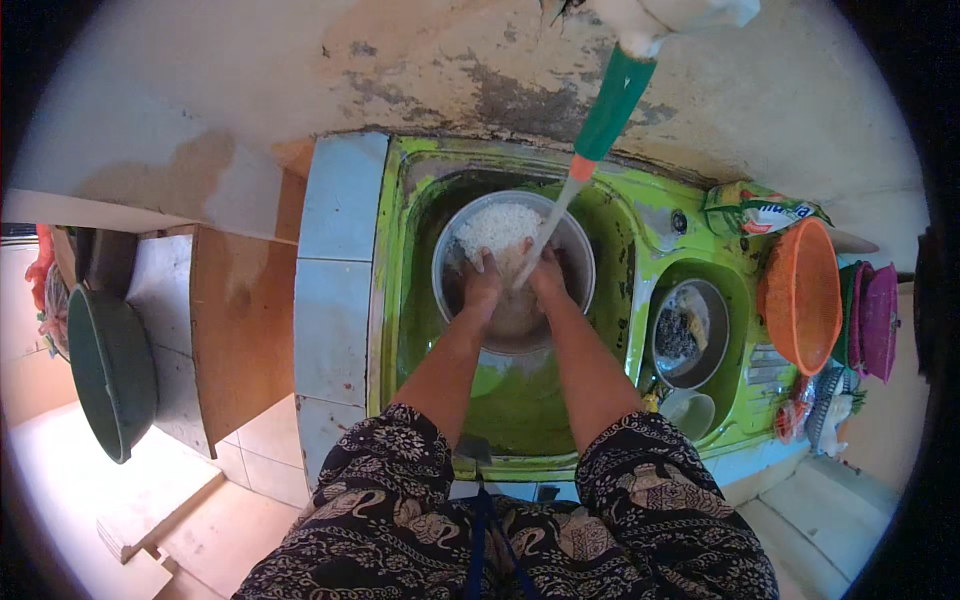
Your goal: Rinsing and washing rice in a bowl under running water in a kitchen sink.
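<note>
A round metal pot (441, 279) stands in the large basin of a green sink (517, 409). White rice grains (499, 223) are heaped at its far side, with cloudy water nearer me. My left hand (481, 281) is in the pot at the left edge of the rice, fingers apart. Opposite it, my right hand (546, 271) dips in beside the water stream, its fingertips partly hidden by the stream and the rice. Water runs into the pot between my hands from a green tap hose (615, 101) with an orange tip.
The small right basin holds a metal pan (726, 330) with dark, soapy contents and a pale plastic cup (697, 415). Beyond it stand an orange mesh basket (806, 296), purple baskets (879, 322) and a green packet (757, 206). A dark green basin (112, 375) is at far left.
</note>
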A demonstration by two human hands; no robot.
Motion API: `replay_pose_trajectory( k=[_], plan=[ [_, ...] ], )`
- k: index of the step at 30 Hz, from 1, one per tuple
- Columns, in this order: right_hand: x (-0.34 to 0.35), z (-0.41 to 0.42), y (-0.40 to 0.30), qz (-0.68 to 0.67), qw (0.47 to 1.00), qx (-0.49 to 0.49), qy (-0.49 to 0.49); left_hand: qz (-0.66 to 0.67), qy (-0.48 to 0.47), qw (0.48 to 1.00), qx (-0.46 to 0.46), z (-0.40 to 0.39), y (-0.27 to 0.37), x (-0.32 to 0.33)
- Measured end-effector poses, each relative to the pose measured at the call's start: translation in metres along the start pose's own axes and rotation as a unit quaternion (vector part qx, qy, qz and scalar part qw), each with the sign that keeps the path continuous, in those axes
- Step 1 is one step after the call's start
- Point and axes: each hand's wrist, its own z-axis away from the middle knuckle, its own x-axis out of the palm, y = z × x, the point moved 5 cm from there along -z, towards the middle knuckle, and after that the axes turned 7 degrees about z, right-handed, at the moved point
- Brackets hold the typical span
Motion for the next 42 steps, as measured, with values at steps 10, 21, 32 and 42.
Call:
replay_pose_trajectory(
  k=[10, 21, 32, 42],
  plan=[
    [-0.021, 0.071, -0.017, -0.152, 0.988, -0.036, 0.021, 0.038, -0.017, 0.996, 0.073, 0.048, 0.028, -0.012],
    [0.024, 0.019, -0.077, 0.414, 0.832, -0.37, 0.019, -0.237, -0.019, 0.932, 0.274, 0.023, 0.019, -0.037],
    [0.037, 0.029, -0.044, 0.454, 0.813, -0.317, -0.182, -0.105, -0.19, 0.924, 0.314, 0.018, 0.018, -0.041],
    [0.004, 0.073, -0.101, -0.339, 0.888, -0.027, -0.309, 0.553, -0.191, 0.804, -0.108, 0.017, 0.02, 0.005]
  ],
)
